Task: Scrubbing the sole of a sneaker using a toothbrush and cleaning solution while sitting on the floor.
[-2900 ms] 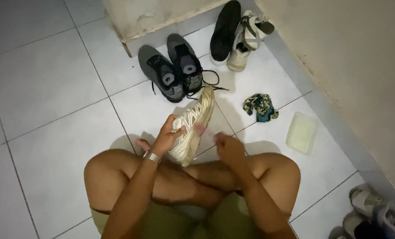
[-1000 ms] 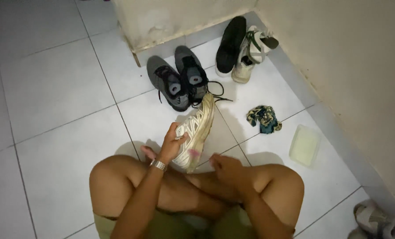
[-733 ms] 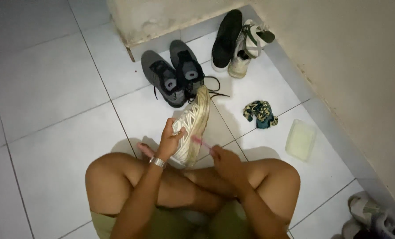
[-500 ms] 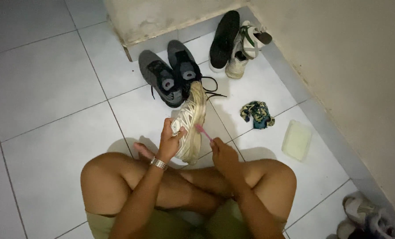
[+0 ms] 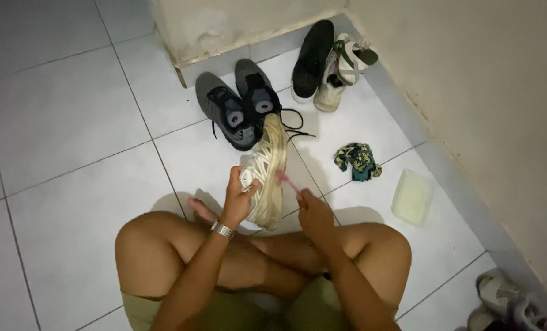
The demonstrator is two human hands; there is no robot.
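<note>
White glazed floor tiles [image 5: 71, 122] fill most of my view, with a pale plaster wall [image 5: 488, 110] running down the right side and a chipped wall corner [image 5: 224, 30] at the top. I look down on my own crossed bare legs [image 5: 181, 257], seated on the tiles in olive shorts.

A pair of grey mesh running shoes with black laces [image 5: 240, 104] stands just beyond my hands, toes pointing toward me. Past them, against the wall, a black-soled shoe lies beside a cream sneaker with green straps [image 5: 331, 64], the two touching. At the lower right edge, part of a pale grey sneaker [image 5: 506, 300] shows.

My left hand [image 5: 240, 199], a metal watch band on its wrist, grasps a cream-white woven sneaker [image 5: 267, 171] near its heel end, holding it up off the floor between my knees and the grey pair, its toe pointing away from me and almost touching the grey shoes.

My right hand [image 5: 313, 214] is curled around the handle of a small pink brush [image 5: 286, 179], whose tip sits against the sneaker's right side.

To the right on the tiles lie a pale yellow-green rectangular block [image 5: 412, 197], near the wall, and a crumpled patterned teal-and-yellow cloth [image 5: 356, 160], just apart from it.
</note>
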